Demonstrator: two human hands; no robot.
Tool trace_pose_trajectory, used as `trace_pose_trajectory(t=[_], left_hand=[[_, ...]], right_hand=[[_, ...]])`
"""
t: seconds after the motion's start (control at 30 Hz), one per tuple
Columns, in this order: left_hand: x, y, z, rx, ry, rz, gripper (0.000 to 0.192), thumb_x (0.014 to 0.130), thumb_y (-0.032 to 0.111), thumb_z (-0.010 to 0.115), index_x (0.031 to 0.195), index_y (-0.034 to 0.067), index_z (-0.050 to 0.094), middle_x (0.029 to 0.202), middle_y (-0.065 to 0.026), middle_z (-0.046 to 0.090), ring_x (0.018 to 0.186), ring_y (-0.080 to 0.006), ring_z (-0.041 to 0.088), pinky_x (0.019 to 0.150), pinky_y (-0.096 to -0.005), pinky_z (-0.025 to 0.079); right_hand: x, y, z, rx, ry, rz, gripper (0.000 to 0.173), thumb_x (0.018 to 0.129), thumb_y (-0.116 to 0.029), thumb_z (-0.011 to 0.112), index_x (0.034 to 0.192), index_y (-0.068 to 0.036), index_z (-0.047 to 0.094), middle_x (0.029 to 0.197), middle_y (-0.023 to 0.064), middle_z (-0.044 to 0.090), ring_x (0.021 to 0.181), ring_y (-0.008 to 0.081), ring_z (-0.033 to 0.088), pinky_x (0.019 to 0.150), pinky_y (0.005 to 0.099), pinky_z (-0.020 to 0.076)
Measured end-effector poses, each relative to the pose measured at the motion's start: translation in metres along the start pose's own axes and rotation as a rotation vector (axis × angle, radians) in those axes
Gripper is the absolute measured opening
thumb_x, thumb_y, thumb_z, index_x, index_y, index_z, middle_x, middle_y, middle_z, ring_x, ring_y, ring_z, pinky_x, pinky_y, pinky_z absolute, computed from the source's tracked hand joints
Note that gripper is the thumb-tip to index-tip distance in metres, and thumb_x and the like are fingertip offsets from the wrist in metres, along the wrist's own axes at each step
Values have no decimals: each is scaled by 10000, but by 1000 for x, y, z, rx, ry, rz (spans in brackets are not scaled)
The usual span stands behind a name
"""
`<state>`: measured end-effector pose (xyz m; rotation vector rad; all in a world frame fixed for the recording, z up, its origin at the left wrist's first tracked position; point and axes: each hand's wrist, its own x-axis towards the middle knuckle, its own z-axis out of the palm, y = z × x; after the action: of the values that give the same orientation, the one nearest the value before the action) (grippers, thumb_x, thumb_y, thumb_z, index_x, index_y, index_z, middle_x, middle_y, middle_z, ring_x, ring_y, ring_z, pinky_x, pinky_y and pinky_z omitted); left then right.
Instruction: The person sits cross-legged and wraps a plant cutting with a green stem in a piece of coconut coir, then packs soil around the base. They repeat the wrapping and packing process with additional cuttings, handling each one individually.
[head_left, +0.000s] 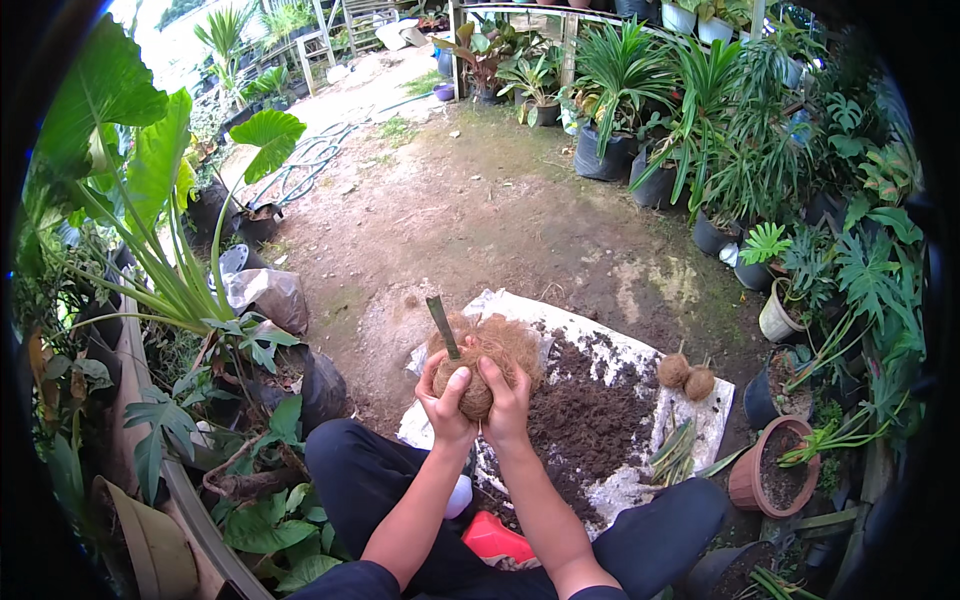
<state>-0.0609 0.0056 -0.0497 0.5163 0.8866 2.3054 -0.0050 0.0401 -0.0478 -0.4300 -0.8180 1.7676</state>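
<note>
Between both palms I hold a round ball of brown coir fibre (475, 397), with a stiff green leaf cutting (443, 328) standing up from its top. My left hand (445, 401) grips the ball's left side and my right hand (504, 401) its right side, thumbs on the near face. Just beyond them lies a heap of loose coir fibre (517, 341). Dark soil (585, 427) is spread over a white sheet (709, 416) in front of me. On the sheet's right part, two finished-looking fibre balls (673, 370) with short stems sit side by side, near several cut leaves (673, 454).
A red plastic object (499, 538) lies between my legs. To the right stand a terracotta-coloured pot (776, 465) and a row of potted plants. At left are a large-leaved plant (150, 165) and a plastic bag (271, 296). A coiled hose (306, 161) lies on the bare ground (450, 210).
</note>
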Motion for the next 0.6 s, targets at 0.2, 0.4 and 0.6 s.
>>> trace_pose_trajectory(t=[0.2, 0.4, 0.6], left_hand=[[-1, 5, -2, 218, -29, 103, 360, 791, 118, 664, 1113, -37, 620, 989, -108, 679, 875, -183, 649, 829, -312, 525], [-3, 8, -2, 430, -99, 300, 363, 778, 120, 699, 1095, -48, 643, 1006, -102, 689, 916, -171, 641, 877, -308, 500], [0, 4, -8, 218, -157, 241, 314, 748, 39, 700, 1046, -50, 655, 1065, -134, 683, 996, -199, 627, 934, -336, 468]], right_hand=[[-12, 3, 6, -544, 91, -319, 359, 960, -179, 592, 1234, 52, 593, 1096, 140, 696, 1059, 195, 633, 958, 323, 463], [-14, -2, 13, -71, 144, -235, 431, 1049, -321, 425, 1201, 37, 609, 1059, 100, 683, 959, 154, 626, 876, 284, 475], [-3, -12, 8, -33, 114, 0, 200, 991, -74, 533, 1145, 14, 627, 1164, 90, 642, 1078, 131, 588, 916, 258, 457]])
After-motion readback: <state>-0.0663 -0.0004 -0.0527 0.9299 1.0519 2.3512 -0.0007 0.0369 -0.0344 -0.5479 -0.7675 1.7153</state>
